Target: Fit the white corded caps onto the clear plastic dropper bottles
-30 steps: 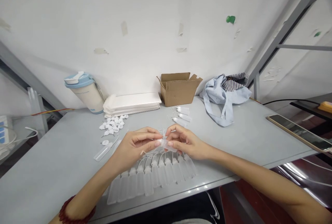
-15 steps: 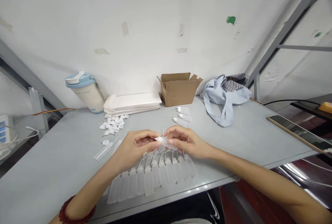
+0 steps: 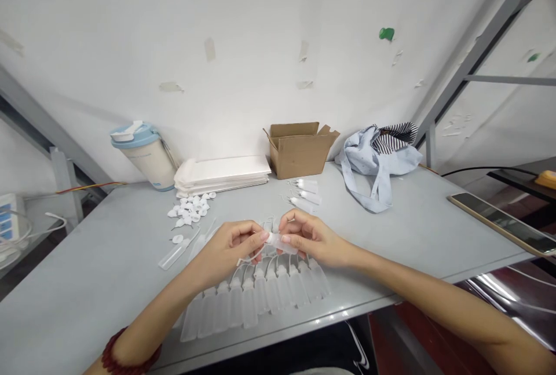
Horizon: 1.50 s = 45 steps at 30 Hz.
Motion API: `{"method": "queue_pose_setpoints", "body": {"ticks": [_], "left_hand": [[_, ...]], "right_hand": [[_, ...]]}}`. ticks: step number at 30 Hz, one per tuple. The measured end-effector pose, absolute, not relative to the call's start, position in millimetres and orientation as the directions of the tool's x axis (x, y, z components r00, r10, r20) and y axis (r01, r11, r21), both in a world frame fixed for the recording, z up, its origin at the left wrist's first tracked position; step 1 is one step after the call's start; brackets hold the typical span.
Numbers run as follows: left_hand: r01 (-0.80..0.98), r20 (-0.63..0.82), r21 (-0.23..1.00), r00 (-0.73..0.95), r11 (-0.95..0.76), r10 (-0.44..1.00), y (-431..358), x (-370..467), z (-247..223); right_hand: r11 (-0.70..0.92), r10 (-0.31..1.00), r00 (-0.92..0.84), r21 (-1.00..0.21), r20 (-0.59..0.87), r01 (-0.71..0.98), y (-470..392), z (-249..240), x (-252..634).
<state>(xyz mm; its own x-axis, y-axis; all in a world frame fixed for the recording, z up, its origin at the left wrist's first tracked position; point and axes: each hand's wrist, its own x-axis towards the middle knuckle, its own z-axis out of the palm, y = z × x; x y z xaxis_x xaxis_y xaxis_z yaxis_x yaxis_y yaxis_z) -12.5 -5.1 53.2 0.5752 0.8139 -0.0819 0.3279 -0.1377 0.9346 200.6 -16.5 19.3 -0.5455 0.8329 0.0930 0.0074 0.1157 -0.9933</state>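
Observation:
Between my hands is a small translucent squeeze bottle (image 3: 284, 244), lying nearly level. My right hand (image 3: 316, 240) grips its body between thumb and fingers. At the neck end, my left hand (image 3: 237, 243) pinches the white top, mostly hidden by the thumb and fingertips. A thin white curved tube (image 3: 252, 258) shows just under the left fingers. Below both hands lies a row of several similar bottles (image 3: 247, 302) with bent thin tubes at their tops. Left of my left hand lie another bottle (image 3: 172, 256) and a loose white cap (image 3: 177, 239).
Farther back lie a pile of white needle-tipped caps (image 3: 189, 212) and several needle-tipped bottles (image 3: 307, 197). Along the wall stand a tumbler (image 3: 145, 158), stacked white envelopes (image 3: 226, 171), a cardboard box (image 3: 302, 155) and a blue cloth bag (image 3: 369, 161). A phone (image 3: 504, 221) lies right.
My left fingers have shifted over the bottle's white tip, which showed before and is now mostly covered. The thin tube below them shows more. My right hand stays nearly still on the bottle.

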Motion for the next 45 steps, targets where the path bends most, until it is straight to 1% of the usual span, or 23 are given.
{"method": "queue_pose_setpoints", "body": {"ticks": [3, 7, 10, 13, 14, 16, 17, 19, 21, 23, 25, 27, 30, 32, 35, 38, 40, 42, 45], "left_hand": [[0.288, -0.066, 0.946, 0.615, -0.146, 0.786, -6, -15, 57], [0.268, -0.072, 0.955, 0.624, -0.127, 0.778, -7, -16, 60], [0.301, -0.1, 0.949, 0.578, -0.097, 0.81, -8, -14, 58], [0.352, -0.113, 0.933, 0.488, -0.076, 0.865, -6, -12, 55], [0.365, -0.108, 0.928, 0.46, -0.077, 0.881, -5, -11, 54], [0.373, -0.092, 0.924, 0.428, -0.083, 0.899, -4, -11, 51], [0.369, -0.086, 0.925, 0.423, -0.085, 0.902, -3, -11, 50], [0.36, -0.086, 0.929, 0.427, -0.082, 0.9, -1, -12, 49], [0.361, -0.093, 0.929, 0.442, -0.082, 0.892, -1, -12, 49], [0.368, -0.083, 0.924, 0.457, -0.103, 0.885, -2, -11, 49], [0.374, -0.054, 0.916, 0.471, -0.144, 0.88, -4, -10, 50], [0.381, -0.007, 0.902, 0.483, -0.203, 0.876, -6, -9, 48], [0.397, 0.121, 0.848, 0.499, -0.351, 0.858, -9, -9, 44], [0.4, 0.228, 0.787, 0.519, -0.47, 0.824, -9, -10, 41], [0.374, 0.351, 0.707, 0.552, -0.601, 0.756, -10, -11, 38], [0.339, 0.432, 0.649, 0.573, -0.681, 0.696, -12, -12, 39], [0.335, 0.458, 0.624, 0.574, -0.706, 0.678, -14, -12, 40], [0.354, 0.441, 0.636, 0.562, -0.685, 0.7, -14, -12, 41], [0.428, 0.273, 0.703, 0.576, -0.569, 0.77, -14, -11, 44]], "right_hand": [[0.082, 0.818, -0.569, -0.996, 0.087, -0.035, -16, 17, 201], [0.05, 0.812, -0.579, -0.998, 0.068, -0.047, -13, 14, 200], [0.051, 0.815, -0.576, -0.998, 0.069, -0.048, -13, 15, 199], [0.095, 0.83, -0.551, -0.995, 0.086, -0.012, -14, 17, 199], [0.132, 0.837, -0.538, -0.991, 0.101, 0.02, -15, 17, 199], [0.287, 0.848, -0.495, -0.95, 0.191, 0.124, -16, 16, 199], [0.391, 0.842, -0.47, -0.9, 0.266, 0.192, -17, 15, 199], [0.579, 0.792, -0.441, -0.749, 0.422, 0.323, -17, 11, 200], [0.672, 0.736, -0.446, -0.625, 0.509, 0.397, -16, 7, 201], [0.693, 0.72, -0.452, -0.585, 0.527, 0.421, -16, 6, 201], [0.672, 0.739, -0.439, -0.613, 0.512, 0.416, -16, 8, 202], [0.607, 0.784, -0.427, -0.698, 0.451, 0.378, -17, 12, 202], [0.423, 0.858, -0.429, -0.864, 0.284, 0.274, -17, 18, 201], [0.276, 0.88, -0.442, -0.945, 0.175, 0.176, -17, 21, 201], [0.075, 0.869, -0.491, -0.997, 0.06, 0.01, -14, 22, 202], [-0.062, 0.845, -0.534, -0.995, -0.01, -0.08, -11, 21, 202], [-0.098, 0.84, -0.542, -0.991, -0.03, -0.096, -11, 20, 202], [-0.07, 0.844, -0.537, -0.994, -0.014, -0.084, -11, 20, 202], [0.064, 0.858, -0.51, -0.998, 0.06, -0.01, -15, 20, 202]]}}
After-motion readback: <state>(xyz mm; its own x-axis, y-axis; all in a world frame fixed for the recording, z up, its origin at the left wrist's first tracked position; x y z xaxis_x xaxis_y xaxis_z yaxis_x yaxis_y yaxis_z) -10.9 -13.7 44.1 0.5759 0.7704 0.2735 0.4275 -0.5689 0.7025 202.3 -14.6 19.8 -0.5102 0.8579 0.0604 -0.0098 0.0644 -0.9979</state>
